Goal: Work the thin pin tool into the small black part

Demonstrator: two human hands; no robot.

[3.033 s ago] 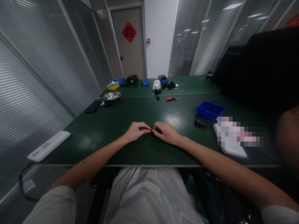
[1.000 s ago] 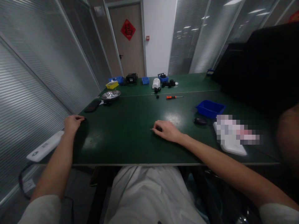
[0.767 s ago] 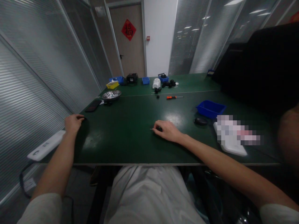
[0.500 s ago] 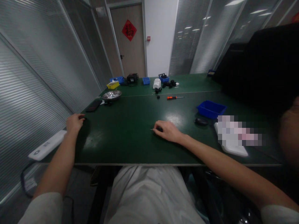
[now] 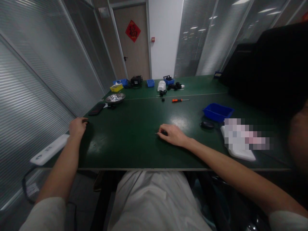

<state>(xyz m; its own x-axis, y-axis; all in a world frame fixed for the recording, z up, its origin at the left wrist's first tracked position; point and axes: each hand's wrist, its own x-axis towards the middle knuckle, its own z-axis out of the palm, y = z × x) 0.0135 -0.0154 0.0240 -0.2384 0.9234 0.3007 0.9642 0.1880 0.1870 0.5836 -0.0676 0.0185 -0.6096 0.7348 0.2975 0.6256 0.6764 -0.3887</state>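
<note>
My right hand [image 5: 172, 133] rests on the green table [image 5: 125, 141], its fingers closed around a small black piece [image 5: 164, 132]. A thin, light-coloured tip pokes out to the left of the fingers; most of the piece is hidden in my grip. At the table's left edge lies my left hand [image 5: 78, 126], fingers loosely bent and a little apart, with nothing seen in it. Just below that hand is a white power strip [image 5: 49, 150]. Beyond it, up the table, lies a dark flat phone-like object [image 5: 96, 109].
A metal bowl [image 5: 115, 98] stands left. An orange-and-black screwdriver [image 5: 180, 100] lies ahead. On the right are a blue tray [image 5: 218, 112], a black mouse [image 5: 207, 125] and a white slab [image 5: 242, 154], partly pixelated. Small bins, including a yellow one [image 5: 116, 88], line the back. Someone's blurred skin shows far right.
My left hand has shifted very slightly to the right. My right hand keeps its hold on the small black piece, and the table's contents look the same.
</note>
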